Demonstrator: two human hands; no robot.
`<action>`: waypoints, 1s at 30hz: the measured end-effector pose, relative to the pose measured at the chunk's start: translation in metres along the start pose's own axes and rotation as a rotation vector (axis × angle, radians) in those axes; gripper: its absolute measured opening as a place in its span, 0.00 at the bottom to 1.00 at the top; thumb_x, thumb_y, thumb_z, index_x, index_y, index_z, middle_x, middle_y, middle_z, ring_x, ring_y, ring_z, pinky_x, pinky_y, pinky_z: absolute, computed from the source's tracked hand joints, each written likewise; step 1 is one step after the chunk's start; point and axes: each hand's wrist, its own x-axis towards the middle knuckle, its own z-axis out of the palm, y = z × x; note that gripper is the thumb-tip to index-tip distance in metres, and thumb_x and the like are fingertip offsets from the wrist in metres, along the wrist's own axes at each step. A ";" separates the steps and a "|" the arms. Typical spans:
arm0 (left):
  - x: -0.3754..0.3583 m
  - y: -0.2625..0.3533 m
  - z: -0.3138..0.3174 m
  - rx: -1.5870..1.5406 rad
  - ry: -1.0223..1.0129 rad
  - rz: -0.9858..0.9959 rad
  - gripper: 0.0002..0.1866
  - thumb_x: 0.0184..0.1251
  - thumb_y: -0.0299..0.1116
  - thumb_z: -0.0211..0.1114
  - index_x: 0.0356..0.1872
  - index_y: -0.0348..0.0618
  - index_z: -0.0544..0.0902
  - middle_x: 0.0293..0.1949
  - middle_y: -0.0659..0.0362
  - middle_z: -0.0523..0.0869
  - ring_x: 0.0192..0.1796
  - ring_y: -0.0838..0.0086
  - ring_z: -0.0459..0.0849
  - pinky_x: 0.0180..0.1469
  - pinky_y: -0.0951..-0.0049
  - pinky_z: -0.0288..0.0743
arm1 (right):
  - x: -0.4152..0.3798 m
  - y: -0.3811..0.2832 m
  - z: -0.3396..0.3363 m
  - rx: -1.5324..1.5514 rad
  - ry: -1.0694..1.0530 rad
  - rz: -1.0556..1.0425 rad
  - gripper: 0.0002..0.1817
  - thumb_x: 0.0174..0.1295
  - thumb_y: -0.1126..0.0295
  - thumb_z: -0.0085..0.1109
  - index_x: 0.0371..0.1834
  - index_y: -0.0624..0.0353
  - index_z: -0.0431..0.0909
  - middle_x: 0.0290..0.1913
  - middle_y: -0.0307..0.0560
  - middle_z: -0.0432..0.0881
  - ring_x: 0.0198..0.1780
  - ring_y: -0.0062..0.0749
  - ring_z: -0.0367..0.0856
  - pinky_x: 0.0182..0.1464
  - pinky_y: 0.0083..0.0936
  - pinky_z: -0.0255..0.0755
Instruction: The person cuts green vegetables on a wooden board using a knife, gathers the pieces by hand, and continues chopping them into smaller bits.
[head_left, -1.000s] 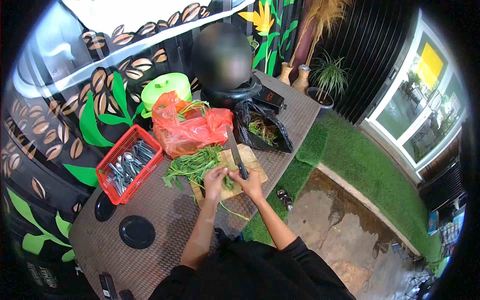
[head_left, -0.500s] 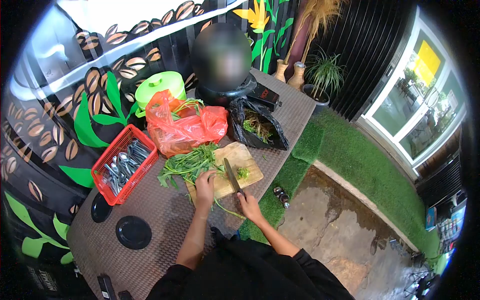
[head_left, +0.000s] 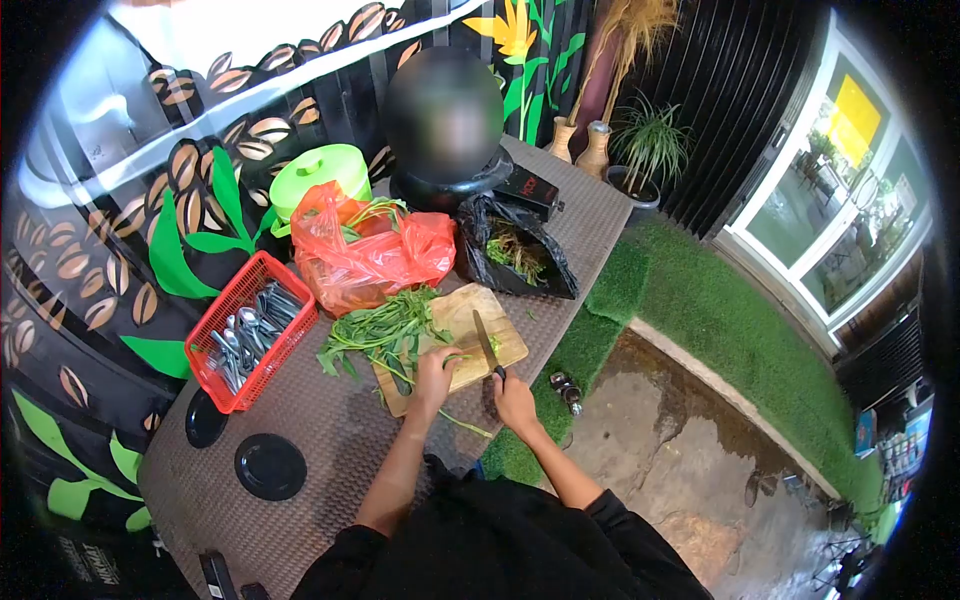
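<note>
My right hand (head_left: pixel 514 400) is closed round the dark handle of a kitchen knife (head_left: pixel 485 338), whose blade points away from me over the right part of a wooden cutting board (head_left: pixel 470 304). With bent fingers my left hand (head_left: pixel 432 378) holds green stems (head_left: pixel 455 357) against the board, left of the blade. A heap of leafy greens (head_left: pixel 380 328) spreads over the board's left side and onto the table. Small cut green bits (head_left: pixel 496 344) lie beside the blade, partly hidden by it. One long stem (head_left: pixel 462 424) sticks out past the board's near edge.
Behind the board stand a red plastic bag (head_left: pixel 370 260) and a black bag (head_left: pixel 530 262) with plant scraps. A red basket of cutlery (head_left: pixel 215 383) is at left, near two black plates (head_left: pixel 270 466). Further back are a lime-green lidded container (head_left: pixel 322 172) and a black box (head_left: pixel 525 192).
The knife and my right hand have shifted right and slightly away from me. My left hand has moved right along the board, and fewer cut bits show beside the blade.
</note>
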 end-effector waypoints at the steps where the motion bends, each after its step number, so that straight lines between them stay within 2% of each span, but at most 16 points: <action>1: 0.001 -0.007 0.006 -0.003 -0.035 0.046 0.07 0.53 0.24 0.64 0.34 0.35 0.82 0.34 0.47 0.83 0.38 0.53 0.80 0.43 0.62 0.72 | 0.000 -0.001 0.000 0.000 0.002 0.000 0.19 0.66 0.58 0.43 0.42 0.67 0.70 0.28 0.70 0.78 0.33 0.67 0.77 0.36 0.54 0.70; 3: 0.002 -0.014 0.012 -0.006 -0.070 0.090 0.07 0.53 0.24 0.64 0.34 0.35 0.82 0.34 0.46 0.82 0.39 0.52 0.80 0.43 0.61 0.72 | -0.002 -0.004 0.001 -0.006 -0.028 -0.053 0.19 0.66 0.59 0.43 0.43 0.68 0.69 0.27 0.71 0.78 0.32 0.67 0.77 0.36 0.55 0.70; 6: 0.007 -0.017 0.012 -0.021 -0.160 0.098 0.08 0.54 0.25 0.63 0.35 0.36 0.82 0.34 0.46 0.82 0.40 0.52 0.79 0.44 0.60 0.72 | -0.006 -0.010 -0.001 -0.054 -0.065 -0.016 0.20 0.67 0.57 0.42 0.43 0.66 0.69 0.28 0.69 0.79 0.32 0.65 0.78 0.37 0.54 0.72; 9: 0.013 -0.027 0.011 0.012 -0.142 0.030 0.08 0.54 0.25 0.62 0.36 0.36 0.82 0.34 0.46 0.82 0.40 0.52 0.79 0.45 0.60 0.71 | -0.005 -0.008 0.000 -0.021 -0.037 -0.036 0.19 0.66 0.60 0.43 0.44 0.70 0.66 0.25 0.71 0.77 0.31 0.66 0.77 0.36 0.55 0.70; 11: 0.023 -0.036 0.012 0.087 -0.026 0.122 0.08 0.54 0.24 0.61 0.36 0.35 0.82 0.34 0.46 0.82 0.40 0.52 0.79 0.45 0.60 0.71 | -0.004 -0.007 0.002 -0.016 -0.048 -0.032 0.19 0.66 0.60 0.43 0.44 0.69 0.67 0.26 0.71 0.77 0.32 0.66 0.77 0.36 0.55 0.70; 12: 0.027 -0.040 0.012 0.084 -0.030 0.125 0.08 0.54 0.24 0.61 0.36 0.35 0.82 0.34 0.46 0.82 0.40 0.52 0.79 0.45 0.60 0.71 | -0.004 -0.006 0.002 -0.012 -0.060 -0.029 0.19 0.66 0.60 0.43 0.44 0.69 0.67 0.26 0.71 0.77 0.32 0.66 0.77 0.36 0.55 0.70; 15: 0.037 -0.046 0.011 0.153 0.134 0.132 0.08 0.53 0.21 0.60 0.35 0.34 0.81 0.34 0.47 0.82 0.39 0.53 0.79 0.44 0.61 0.71 | -0.004 -0.002 0.002 0.004 -0.065 -0.033 0.19 0.66 0.59 0.43 0.45 0.68 0.67 0.28 0.72 0.77 0.33 0.66 0.77 0.37 0.54 0.70; 19: 0.026 -0.017 0.005 0.053 0.118 0.112 0.07 0.52 0.21 0.61 0.34 0.33 0.82 0.32 0.47 0.82 0.39 0.53 0.79 0.44 0.62 0.71 | -0.006 -0.001 -0.001 0.040 -0.057 -0.014 0.18 0.66 0.59 0.43 0.45 0.67 0.67 0.29 0.72 0.77 0.34 0.66 0.77 0.37 0.54 0.70; 21: 0.014 -0.012 0.012 -0.040 0.042 0.074 0.07 0.52 0.22 0.62 0.33 0.33 0.82 0.31 0.48 0.81 0.38 0.55 0.79 0.43 0.63 0.71 | -0.006 0.001 0.002 0.021 -0.055 -0.040 0.18 0.66 0.59 0.43 0.45 0.66 0.67 0.29 0.72 0.77 0.34 0.66 0.77 0.37 0.54 0.70; 25: -0.002 -0.009 0.030 0.085 0.070 0.103 0.07 0.53 0.23 0.62 0.32 0.34 0.83 0.31 0.50 0.81 0.39 0.59 0.77 0.42 0.63 0.71 | -0.007 -0.009 -0.005 -0.058 -0.051 0.017 0.18 0.66 0.59 0.43 0.45 0.66 0.65 0.28 0.71 0.78 0.33 0.66 0.77 0.36 0.54 0.71; 28: -0.008 -0.008 0.037 0.141 0.126 0.131 0.07 0.53 0.23 0.62 0.32 0.36 0.84 0.31 0.52 0.81 0.41 0.59 0.76 0.43 0.63 0.71 | -0.004 -0.012 -0.009 -0.067 -0.038 -0.008 0.17 0.66 0.60 0.43 0.45 0.66 0.62 0.26 0.70 0.78 0.31 0.66 0.77 0.34 0.54 0.71; 30: -0.011 -0.008 0.038 0.148 0.112 0.140 0.07 0.52 0.23 0.62 0.32 0.36 0.84 0.32 0.53 0.81 0.41 0.60 0.76 0.44 0.64 0.71 | -0.001 -0.013 -0.009 -0.087 -0.046 -0.103 0.16 0.66 0.61 0.43 0.45 0.66 0.61 0.25 0.68 0.78 0.30 0.64 0.78 0.32 0.53 0.72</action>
